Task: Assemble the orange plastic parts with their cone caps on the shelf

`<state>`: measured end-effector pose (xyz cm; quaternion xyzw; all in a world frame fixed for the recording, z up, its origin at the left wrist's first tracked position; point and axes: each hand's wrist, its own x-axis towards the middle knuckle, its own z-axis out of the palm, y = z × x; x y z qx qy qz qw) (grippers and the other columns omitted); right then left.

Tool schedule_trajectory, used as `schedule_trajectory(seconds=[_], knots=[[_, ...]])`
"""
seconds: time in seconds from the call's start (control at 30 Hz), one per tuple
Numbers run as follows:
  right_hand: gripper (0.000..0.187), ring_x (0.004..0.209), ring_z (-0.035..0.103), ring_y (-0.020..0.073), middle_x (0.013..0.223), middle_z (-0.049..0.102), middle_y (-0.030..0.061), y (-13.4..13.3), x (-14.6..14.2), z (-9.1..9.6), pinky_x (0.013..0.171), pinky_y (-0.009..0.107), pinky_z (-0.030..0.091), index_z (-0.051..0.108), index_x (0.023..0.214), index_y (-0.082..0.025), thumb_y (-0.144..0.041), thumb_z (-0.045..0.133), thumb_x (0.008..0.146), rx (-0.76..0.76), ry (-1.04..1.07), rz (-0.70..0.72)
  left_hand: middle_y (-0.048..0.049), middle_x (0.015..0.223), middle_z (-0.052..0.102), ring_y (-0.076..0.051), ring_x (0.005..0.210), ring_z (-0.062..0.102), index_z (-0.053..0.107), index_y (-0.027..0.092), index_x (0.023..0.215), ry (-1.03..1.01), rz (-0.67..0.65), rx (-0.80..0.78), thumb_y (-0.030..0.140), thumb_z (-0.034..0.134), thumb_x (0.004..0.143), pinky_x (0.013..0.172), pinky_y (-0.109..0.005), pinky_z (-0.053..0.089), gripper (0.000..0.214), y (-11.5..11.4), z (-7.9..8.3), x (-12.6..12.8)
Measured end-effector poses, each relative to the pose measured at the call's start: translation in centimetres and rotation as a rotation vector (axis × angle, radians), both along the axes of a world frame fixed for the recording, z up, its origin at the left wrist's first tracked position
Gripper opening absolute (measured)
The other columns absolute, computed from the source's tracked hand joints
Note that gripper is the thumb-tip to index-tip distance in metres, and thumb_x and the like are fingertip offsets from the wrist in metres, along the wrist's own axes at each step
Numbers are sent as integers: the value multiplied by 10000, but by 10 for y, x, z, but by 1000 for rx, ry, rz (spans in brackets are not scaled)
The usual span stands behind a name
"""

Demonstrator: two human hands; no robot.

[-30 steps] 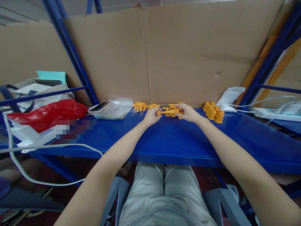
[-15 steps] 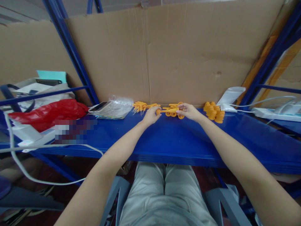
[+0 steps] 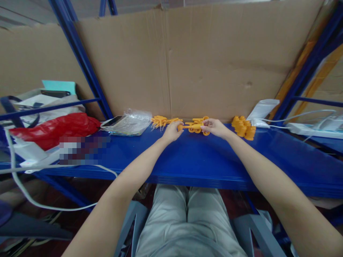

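Between my two hands lies an orange plastic piece [image 3: 197, 126] with a ridged, screw-like shaft and a rounded left end. My left hand [image 3: 172, 132] is closed at that rounded end, fingers curled round it. At the other end my right hand [image 3: 215, 127] pinches the body between thumb and fingers. Several orange ring-shaped parts [image 3: 206, 133] show just below and behind the piece. Left of my left hand is a pile of orange parts [image 3: 160, 120] with metal spirals. To the right of my right hand stand several clustered orange pieces [image 3: 243, 127]; their exact kind is unclear.
The blue shelf [image 3: 193, 160] backs onto a cardboard sheet [image 3: 214, 64]. A clear plastic packet [image 3: 134, 123] and a red bag [image 3: 61, 128] lie to the left. A white pouch [image 3: 262, 110] stands at right. A white cable [image 3: 53, 206] hangs over the left front edge.
Almost nothing differs. Both hands stay on the orange piece, with only a very slight shift of my right fingers.
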<state>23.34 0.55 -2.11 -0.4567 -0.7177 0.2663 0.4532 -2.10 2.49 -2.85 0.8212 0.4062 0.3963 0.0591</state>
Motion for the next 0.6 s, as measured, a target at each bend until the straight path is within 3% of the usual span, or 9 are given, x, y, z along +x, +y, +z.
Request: schedule_trajectory(seconds=[0.23, 0.6], knots=[[353, 836, 725, 198, 1046, 724, 116, 2, 1, -1, 729, 357, 613, 628, 1040, -160, -310, 801, 773, 73, -56, 6, -45, 930, 744, -217, 982, 702, 681, 182, 1010, -30, -8, -16, 102, 684, 767, 939, -366, 552, 256, 1, -1, -1], [257, 714, 738, 183, 830, 747, 78, 0, -2, 2, 745, 376, 630, 637, 871, -172, -347, 808, 791, -15, 44, 2, -42, 932, 737, -209, 950, 700, 677, 177, 1009, -10, -27, 31, 118, 699, 779, 940, -374, 544, 239, 1, -1, -1]])
